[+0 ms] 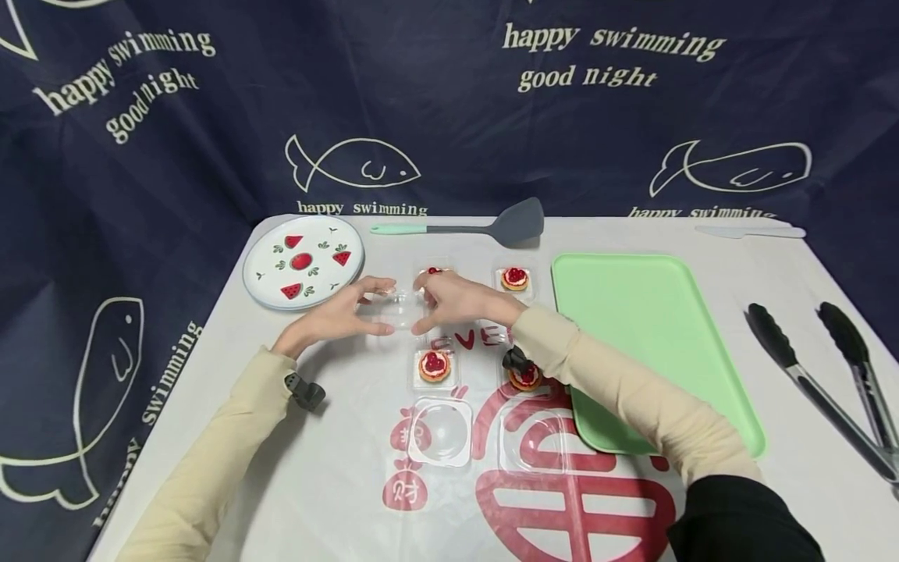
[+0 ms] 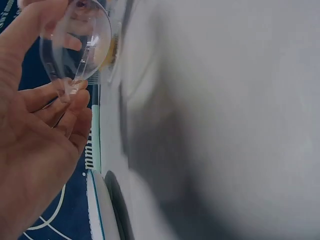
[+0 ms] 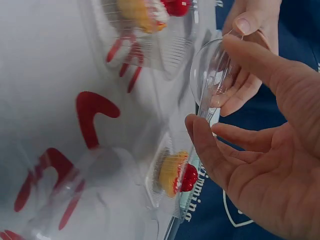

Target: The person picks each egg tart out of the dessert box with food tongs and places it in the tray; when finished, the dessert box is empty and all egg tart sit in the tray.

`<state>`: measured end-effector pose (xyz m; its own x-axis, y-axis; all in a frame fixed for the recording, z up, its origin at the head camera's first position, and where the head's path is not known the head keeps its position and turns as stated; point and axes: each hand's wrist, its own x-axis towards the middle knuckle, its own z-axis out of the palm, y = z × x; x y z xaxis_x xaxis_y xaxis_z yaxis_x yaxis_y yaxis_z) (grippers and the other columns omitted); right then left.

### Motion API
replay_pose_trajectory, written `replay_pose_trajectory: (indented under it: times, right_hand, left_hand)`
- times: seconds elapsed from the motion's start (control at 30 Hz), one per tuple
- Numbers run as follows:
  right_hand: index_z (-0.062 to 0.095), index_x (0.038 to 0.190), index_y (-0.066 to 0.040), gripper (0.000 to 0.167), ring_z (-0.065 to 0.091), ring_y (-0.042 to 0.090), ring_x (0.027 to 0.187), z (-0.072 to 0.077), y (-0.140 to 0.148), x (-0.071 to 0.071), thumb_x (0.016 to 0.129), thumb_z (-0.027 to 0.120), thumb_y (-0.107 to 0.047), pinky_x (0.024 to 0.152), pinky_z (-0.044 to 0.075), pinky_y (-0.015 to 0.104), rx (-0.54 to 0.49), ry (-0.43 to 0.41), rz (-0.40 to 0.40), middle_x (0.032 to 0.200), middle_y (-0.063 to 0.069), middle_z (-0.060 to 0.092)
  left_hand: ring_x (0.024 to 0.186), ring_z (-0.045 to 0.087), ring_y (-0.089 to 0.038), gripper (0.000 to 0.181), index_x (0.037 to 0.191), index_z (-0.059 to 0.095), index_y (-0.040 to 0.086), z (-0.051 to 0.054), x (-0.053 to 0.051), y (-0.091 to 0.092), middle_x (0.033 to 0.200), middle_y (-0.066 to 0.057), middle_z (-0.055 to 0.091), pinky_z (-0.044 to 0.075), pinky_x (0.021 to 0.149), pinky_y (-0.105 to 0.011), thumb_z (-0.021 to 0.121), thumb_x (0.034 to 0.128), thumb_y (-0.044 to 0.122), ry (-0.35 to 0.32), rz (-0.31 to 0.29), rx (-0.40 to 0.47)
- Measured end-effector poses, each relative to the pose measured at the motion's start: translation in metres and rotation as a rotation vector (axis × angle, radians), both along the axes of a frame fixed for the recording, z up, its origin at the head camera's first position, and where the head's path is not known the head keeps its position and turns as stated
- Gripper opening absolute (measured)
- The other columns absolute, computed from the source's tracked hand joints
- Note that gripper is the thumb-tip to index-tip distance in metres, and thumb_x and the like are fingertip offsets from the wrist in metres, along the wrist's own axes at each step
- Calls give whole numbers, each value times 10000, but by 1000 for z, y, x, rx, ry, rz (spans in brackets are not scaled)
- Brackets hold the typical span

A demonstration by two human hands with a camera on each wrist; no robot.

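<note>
Between both hands, a clear plastic lid is held tilted above the table, in front of the rear left tart. My left hand pinches its left side with thumb and fingers; my right hand holds the right side by its edges. The right wrist view shows the domed lid between both hands. Whether it joins the tray under that tart, I cannot tell. Red-topped tarts sit in clear trays: one rear right, one front left, and one front right, partly behind the right sleeve.
Two clear lids lie nearest me on the table. To the right are a green tray, black-tipped tongs and a pale knife. A watermelon-patterned plate sits rear left; a grey spatula lies along the back.
</note>
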<state>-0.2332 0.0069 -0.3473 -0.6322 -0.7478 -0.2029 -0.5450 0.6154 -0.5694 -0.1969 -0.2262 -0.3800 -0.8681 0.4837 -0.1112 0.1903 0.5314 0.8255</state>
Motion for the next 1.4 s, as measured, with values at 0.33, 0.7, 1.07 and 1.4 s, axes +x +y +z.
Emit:
replay_pose_trajectory:
  times: [0.33, 0.7, 1.07, 1.4]
  right_hand:
    - [518, 1269, 33, 549, 531, 169, 783, -4, 1, 5, 856, 756, -240, 687, 454, 262, 17, 27, 14, 931, 116, 621]
    - [527, 1273, 9, 469, 591, 239, 1023, -1, 7, 7, 934, 655, -290, 883, 499, 351, 25, -2, 2, 1151, 184, 629]
    - [583, 1188, 22, 393, 619, 264, 1088, 28, 31, 2, 957, 611, -295, 969, 490, 379, -120, 60, -31, 1166, 148, 659]
    - [500, 1314, 38, 453, 541, 345, 1220, 39, 98, 10, 979, 580, -256, 1009, 470, 460, -227, 53, -179, 1337, 202, 543]
  left_hand:
    - [1257, 463, -376, 747, 1382, 456, -77, -4, -1, 4, 1353, -226, 480, 358, 1097, -517, 813, 772, 164, 159, -104, -151]
    - [1288, 433, -398, 753, 1405, 424, -63, -2, -2, 5, 1375, -241, 459, 335, 1110, -533, 786, 784, 159, 107, -125, -170]
    - [1347, 350, -394, 787, 1455, 338, -68, 2, -2, 6, 1442, -257, 377, 262, 1142, -554, 740, 851, 240, 129, -40, -192]
    - [1384, 316, -401, 639, 1461, 298, -79, 21, 24, 61, 1479, -259, 324, 249, 1157, -545, 599, 964, 187, 220, 29, -8]
